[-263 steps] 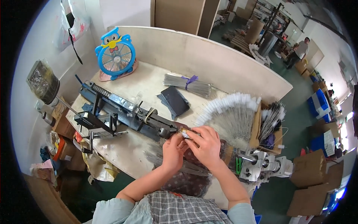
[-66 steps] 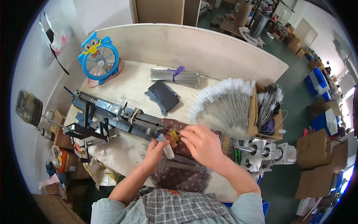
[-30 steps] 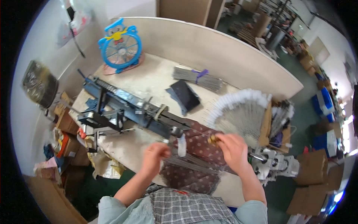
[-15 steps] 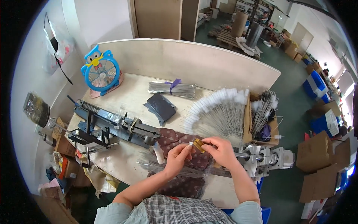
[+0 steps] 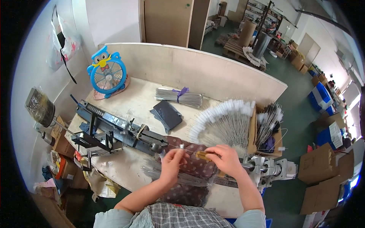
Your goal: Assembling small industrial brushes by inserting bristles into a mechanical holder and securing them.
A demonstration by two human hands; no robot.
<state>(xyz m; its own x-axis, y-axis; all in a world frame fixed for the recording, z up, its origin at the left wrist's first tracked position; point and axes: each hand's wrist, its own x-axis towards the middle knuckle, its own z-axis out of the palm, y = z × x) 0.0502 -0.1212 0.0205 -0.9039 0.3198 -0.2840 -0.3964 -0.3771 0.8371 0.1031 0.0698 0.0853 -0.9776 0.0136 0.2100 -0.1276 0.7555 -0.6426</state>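
Both hands meet just below the centre of the frame, over a dark dotted cloth (image 5: 192, 167) spread on the tabletop (image 5: 144, 110). Left hand (image 5: 172, 161): fingers pinched shut on a thin wire rod (image 5: 187, 149) with a small white tip, held near that tip. Right hand (image 5: 225, 159): closed on a small brass-coloured piece (image 5: 201, 155), thumb and forefinger pressing it where the rod passes; the two hands are nearly touching.

Handling, as judged: rod looks very light, thin and springy, likely to bend or slip if held far from the working end. Best gripped close to the tip, as the left hand does. Brass piece is small and hard; a fingertip pinch suits it.

Right of the hands, a fan of white-tipped rods (image 5: 224, 121) lies spread against a cardboard box (image 5: 266, 129). Left of centre, a long dark metal jig (image 5: 114, 129) runs across the tabletop. Further up: a dark pouch (image 5: 167, 114), a tied bundle of rods (image 5: 180, 98), and a blue owl-shaped fan (image 5: 107, 74) at upper left.
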